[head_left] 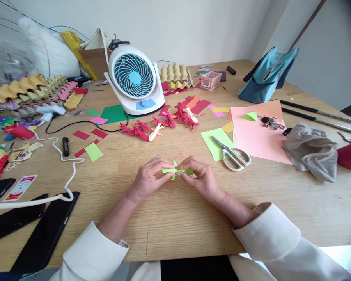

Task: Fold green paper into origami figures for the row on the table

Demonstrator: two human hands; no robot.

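Between my two hands is a folded piece of light green paper [176,170], with thin twisted bits sticking up and down from its middle. My left hand [152,173] pinches its left side between thumb and fingers. On the other side, my right hand [200,175] pinches it near the middle and right. Both hands are just above the wooden table, fingertips close together. Beyond them lie several folded red paper figures [140,128] and a pale one [155,132]. Silver scissors [232,154] rest partly on a green paper sheet [215,142] to the right.
A white fan [134,78] stands at the back. Pink paper [257,136], keys [271,123] and a grey cloth [311,152] lie right, near a blue bag [267,76]. Phones [48,234], a white cable [71,175] and egg cartons [20,89] occupy the left.
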